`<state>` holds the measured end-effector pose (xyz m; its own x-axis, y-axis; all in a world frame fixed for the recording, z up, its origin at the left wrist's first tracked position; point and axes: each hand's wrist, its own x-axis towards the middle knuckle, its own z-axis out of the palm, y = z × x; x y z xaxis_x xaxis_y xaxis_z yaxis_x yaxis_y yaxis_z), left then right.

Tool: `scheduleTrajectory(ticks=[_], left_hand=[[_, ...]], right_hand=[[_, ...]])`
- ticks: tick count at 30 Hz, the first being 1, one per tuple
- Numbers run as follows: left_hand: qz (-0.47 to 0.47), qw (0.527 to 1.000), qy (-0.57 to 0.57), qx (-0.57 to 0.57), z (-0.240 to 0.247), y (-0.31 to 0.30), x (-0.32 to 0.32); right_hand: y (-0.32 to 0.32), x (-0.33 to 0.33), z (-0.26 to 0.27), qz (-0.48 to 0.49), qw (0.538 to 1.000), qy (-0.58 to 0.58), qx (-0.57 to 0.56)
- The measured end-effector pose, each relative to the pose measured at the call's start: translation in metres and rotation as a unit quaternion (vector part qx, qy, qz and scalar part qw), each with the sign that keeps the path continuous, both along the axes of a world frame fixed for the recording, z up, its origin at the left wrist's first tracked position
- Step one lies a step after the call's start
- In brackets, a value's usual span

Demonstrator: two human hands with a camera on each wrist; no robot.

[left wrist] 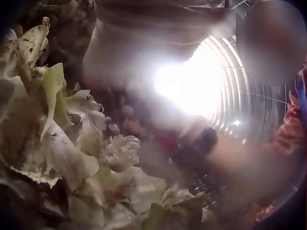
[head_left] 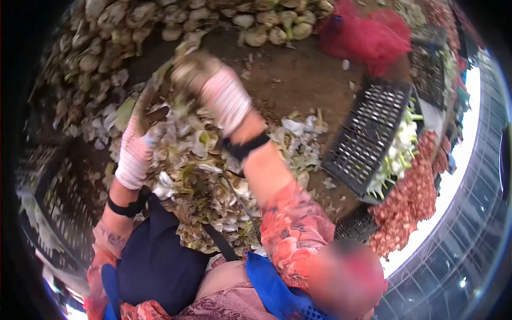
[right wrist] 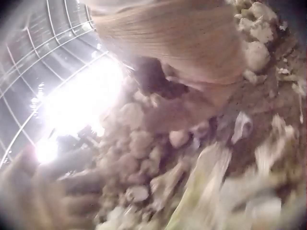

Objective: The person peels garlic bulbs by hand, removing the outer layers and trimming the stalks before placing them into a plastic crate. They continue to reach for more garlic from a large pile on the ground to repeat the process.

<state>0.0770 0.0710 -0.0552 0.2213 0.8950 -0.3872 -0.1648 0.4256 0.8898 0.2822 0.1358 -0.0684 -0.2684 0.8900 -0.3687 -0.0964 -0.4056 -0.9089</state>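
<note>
My left hand [head_left: 137, 130], in a pale glove with soiled fingers, reaches over a heap of peeled leaves and skins [head_left: 200, 141]. Its thumb stands apart from its extended fingers, and nothing shows between them. To its right my gloved right hand [head_left: 208, 85] is blurred, at the far side of the heap near the piled bulbs [head_left: 109, 45]. In the right wrist view the right glove [right wrist: 177, 43] covers most of the fingers, so I cannot tell what they hold. Pale, torn leaves [left wrist: 72, 148] lie close below the left hand in the left wrist view.
A black slatted crate [head_left: 368, 136] with white, green-stemmed bulbs [head_left: 402, 146] stands on the right. Beyond it lie a red mesh bag [head_left: 368, 34] and reddish bulbs [head_left: 408, 197]. Another dark crate [head_left: 64, 197] is at the left. Bare brown ground [head_left: 288, 80] shows past the heap.
</note>
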Motion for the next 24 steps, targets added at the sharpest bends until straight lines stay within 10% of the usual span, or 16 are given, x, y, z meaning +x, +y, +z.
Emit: scheduleTrajectory(ticks=[2, 7, 10, 15, 24], left_hand=[[-0.021, 0.997, -0.018, -0.07, 0.012, -0.002, -0.002], [0.005, 0.998, -0.052, -0.044, 0.027, -0.024, 0.001], [-0.07, 0.966, 0.215, 0.124, 0.021, -0.033, -0.01], [-0.105, 0.939, 0.289, 0.156, 0.05, -0.027, -0.005], [-0.18, 0.909, 0.265, 0.267, 0.045, -0.018, -0.019]], right_hand=[[-0.051, -0.037, 0.036, -0.064, 0.979, 0.171, -0.094], [-0.078, -0.031, 0.051, -0.001, 0.997, 0.044, -0.061], [-0.091, -0.05, 0.052, -0.129, 0.984, 0.111, -0.059], [-0.088, -0.039, 0.077, -0.022, 0.992, -0.035, -0.116], [-0.11, -0.041, 0.066, -0.146, 0.966, 0.159, -0.145]])
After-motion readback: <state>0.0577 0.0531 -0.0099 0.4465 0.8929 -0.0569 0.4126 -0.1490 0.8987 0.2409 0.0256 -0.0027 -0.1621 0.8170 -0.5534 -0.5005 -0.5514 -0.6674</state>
